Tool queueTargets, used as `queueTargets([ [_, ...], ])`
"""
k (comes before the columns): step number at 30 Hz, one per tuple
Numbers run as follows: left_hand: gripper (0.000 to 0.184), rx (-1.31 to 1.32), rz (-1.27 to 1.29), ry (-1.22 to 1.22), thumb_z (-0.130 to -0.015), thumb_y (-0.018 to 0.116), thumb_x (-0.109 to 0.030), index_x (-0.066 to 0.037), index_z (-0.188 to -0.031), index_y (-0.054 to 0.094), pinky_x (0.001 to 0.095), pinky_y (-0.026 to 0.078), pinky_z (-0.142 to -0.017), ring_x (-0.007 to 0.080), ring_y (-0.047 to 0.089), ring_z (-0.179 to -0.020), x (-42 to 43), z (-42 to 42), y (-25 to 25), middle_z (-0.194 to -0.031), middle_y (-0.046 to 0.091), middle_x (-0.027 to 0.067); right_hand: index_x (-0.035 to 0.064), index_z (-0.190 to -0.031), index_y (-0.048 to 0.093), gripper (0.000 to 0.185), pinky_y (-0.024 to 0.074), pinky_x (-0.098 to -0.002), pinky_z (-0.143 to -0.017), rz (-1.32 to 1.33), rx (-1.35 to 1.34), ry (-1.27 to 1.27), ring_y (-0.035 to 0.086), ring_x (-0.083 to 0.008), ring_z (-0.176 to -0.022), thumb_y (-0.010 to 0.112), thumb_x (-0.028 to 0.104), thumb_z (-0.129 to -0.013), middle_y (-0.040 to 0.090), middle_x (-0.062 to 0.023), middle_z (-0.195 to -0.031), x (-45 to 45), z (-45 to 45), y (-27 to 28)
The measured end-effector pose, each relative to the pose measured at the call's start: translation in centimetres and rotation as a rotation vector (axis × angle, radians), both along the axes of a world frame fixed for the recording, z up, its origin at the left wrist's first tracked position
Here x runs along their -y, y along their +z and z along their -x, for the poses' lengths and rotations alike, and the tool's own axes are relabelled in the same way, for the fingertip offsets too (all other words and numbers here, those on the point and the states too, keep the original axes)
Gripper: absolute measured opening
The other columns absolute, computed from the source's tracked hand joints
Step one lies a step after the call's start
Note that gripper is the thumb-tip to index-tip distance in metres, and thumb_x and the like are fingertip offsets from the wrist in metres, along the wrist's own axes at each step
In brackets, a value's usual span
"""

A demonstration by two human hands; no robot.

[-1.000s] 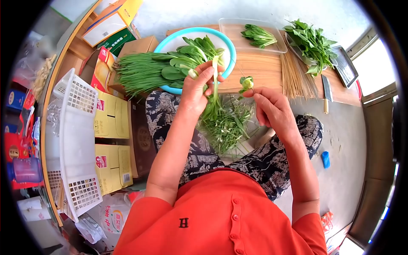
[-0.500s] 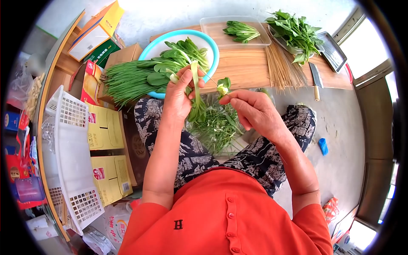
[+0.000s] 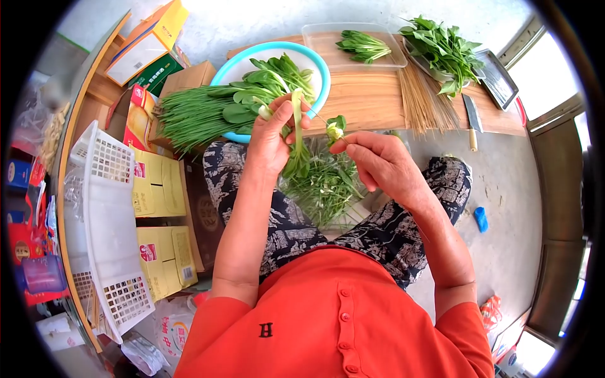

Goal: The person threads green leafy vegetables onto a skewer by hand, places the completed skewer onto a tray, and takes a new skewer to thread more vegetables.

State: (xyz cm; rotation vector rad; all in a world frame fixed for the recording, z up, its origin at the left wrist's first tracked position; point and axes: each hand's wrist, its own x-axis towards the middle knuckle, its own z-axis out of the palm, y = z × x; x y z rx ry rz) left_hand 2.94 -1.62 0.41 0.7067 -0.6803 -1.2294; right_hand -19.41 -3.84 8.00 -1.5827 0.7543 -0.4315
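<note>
My left hand point(image 3: 271, 140) is closed around pale-stemmed leafy greens point(image 3: 297, 126), their leaves hanging down below the fingers. Between finger and thumb, my right hand point(image 3: 383, 160) pinches the end of a thin skewer point(image 3: 320, 116). A small bunch of folded green leaf point(image 3: 335, 129) is threaded on it near my right fingertips. The skewer's other end reaches the greens at my left hand; whether it pierces them I cannot tell. Just beyond my left hand, a blue-rimmed basin point(image 3: 324, 75) holds more leafy greens point(image 3: 277, 79) and long thin chives point(image 3: 195, 116).
On the wooden table point(image 3: 365, 104) lie loose skewers point(image 3: 425, 101), a knife point(image 3: 471, 116) with its handle over the edge, a clear tray point(image 3: 318, 47) with greens, and a heaped leaf bowl point(image 3: 441, 53). Trimmings point(image 3: 324, 192) lie between my knees. A white basket point(image 3: 113, 233) stands left.
The whole view has shifted slightly. Both hands keep nearly the same pose, with the skewer and the greens still held.
</note>
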Motion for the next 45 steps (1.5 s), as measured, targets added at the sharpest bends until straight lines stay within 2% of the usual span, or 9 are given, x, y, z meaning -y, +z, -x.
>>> queueTargets([
  [2, 0.029, 0.001, 0.001, -0.001, -0.089, 0.066, -0.026, -0.006, -0.11, 0.063, 0.0178, 0.035, -0.049, 0.0102, 0.062, -0.074, 0.0, 0.0, 0.1, -0.093, 0.067, 0.0061, -0.0011, -0.102, 0.065, 0.024, 0.037, -0.0231, -0.047, -0.001, 0.003, 0.005, 0.045, -0.0059, -0.047, 0.047, 0.014, -0.096, 0.048, 0.0013, -0.054, 0.0, -0.2, 0.0],
  [4, 0.029, -0.001, -0.001, -0.003, -0.089, 0.066, -0.026, -0.006, -0.11, 0.063, 0.0177, 0.035, -0.049, 0.0103, 0.062, -0.074, -0.1, -0.1, 0.0, -0.094, 0.067, 0.0062, 0.0001, -0.107, 0.065, 0.025, 0.028, -0.0189, -0.045, -0.003, 0.023, -0.008, 0.038, -0.0018, -0.045, 0.047, 0.015, -0.097, 0.043, 0.0062, -0.053, -0.2, -0.3, -0.2],
  [16, 0.036, 0.044, -0.043, -0.064, -0.081, 0.074, -0.028, -0.004, -0.106, 0.065, 0.0179, 0.033, -0.048, 0.009, 0.06, -0.073, -0.4, -1.2, 0.7, -0.089, 0.065, 0.0024, 0.0001, -0.104, 0.065, 0.024, 0.0327, -0.0207, -0.046, -0.053, -0.033, 0.016, 0.042, -0.0036, -0.048, 0.047, 0.014, -0.096, 0.046, 0.0038, -0.055, -0.8, -0.1, 0.7],
  [18, 0.037, 0.071, -0.065, -0.134, -0.081, 0.075, -0.028, -0.004, -0.106, 0.065, 0.0179, 0.033, -0.048, 0.0093, 0.06, -0.073, -0.3, -1.5, 0.7, -0.088, 0.066, 0.0023, 0.0007, -0.106, 0.065, 0.024, 0.0254, -0.0178, -0.043, -0.029, 0.024, -0.001, 0.037, -0.001, -0.045, 0.046, 0.015, -0.098, 0.044, 0.0068, -0.053, -1.0, 0.0, 0.4],
  [24, 0.03, 0.145, -0.087, -0.243, -0.079, 0.077, -0.021, -0.002, -0.1, 0.068, 0.0179, 0.035, -0.048, 0.0123, 0.062, -0.07, -0.6, -0.1, 1.4, -0.084, 0.069, 0.0063, 0.0012, -0.105, 0.065, 0.027, 0.0239, -0.0181, -0.042, -0.018, 0.009, 0.0, 0.035, -0.0005, -0.043, 0.045, 0.018, -0.099, 0.042, 0.0073, -0.052, -0.6, 0.1, 0.5],
  [28, 0.023, 0.251, -0.144, -0.313, -0.082, 0.073, -0.012, -0.001, -0.102, 0.069, 0.0168, 0.036, -0.051, 0.005, 0.055, -0.066, -0.5, 1.0, 1.5, -0.086, 0.069, 0.004, -0.0002, -0.099, 0.064, 0.025, 0.031, -0.0202, -0.044, -0.036, -0.012, -0.022, 0.041, -0.0035, -0.044, 0.045, 0.016, -0.097, 0.047, 0.0026, -0.052, 0.0, 0.2, 0.1],
  [34, 0.03, 0.692, -0.108, -0.177, -0.097, 0.054, -0.028, -0.003, -0.108, 0.066, 0.017, 0.031, -0.054, 0.0039, 0.053, -0.07, -0.6, 1.0, 1.4, -0.085, 0.063, -0.0001, 0.0024, -0.102, 0.062, 0.023, 0.0272, -0.0196, -0.041, -0.28, 0.183, -0.142, 0.037, -0.004, -0.043, 0.046, 0.019, -0.098, 0.048, 0.0026, -0.055, 1.6, 2.1, -3.5],
  [39, 0.029, 0.744, -0.032, -0.446, -0.099, 0.051, -0.026, -0.002, -0.105, 0.065, 0.0187, 0.038, -0.057, 0.006, 0.055, -0.069, -0.9, 2.3, 1.0, -0.08, 0.06, -0.0001, 0.0049, -0.101, 0.062, 0.022, 0.0218, -0.0183, -0.042, -0.373, 0.284, -0.297, 0.032, -0.0015, -0.045, 0.056, 0.025, -0.095, 0.05, 0.0041, -0.066, 3.3, 2.6, -5.9],
  [45, 0.026, 0.837, -0.144, -0.583, -0.097, 0.052, -0.022, 0.0, -0.105, 0.064, 0.0197, 0.042, -0.059, 0.0061, 0.053, -0.065, -0.8, 4.9, 0.3, -0.074, 0.058, -0.0008, 0.0066, -0.094, 0.062, 0.018, 0.0261, -0.0191, -0.046, -0.401, 0.324, -0.29, 0.037, -0.002, -0.051, 0.068, 0.023, -0.089, 0.056, 0.0028, -0.072, 3.7, 1.0, -6.3],
])
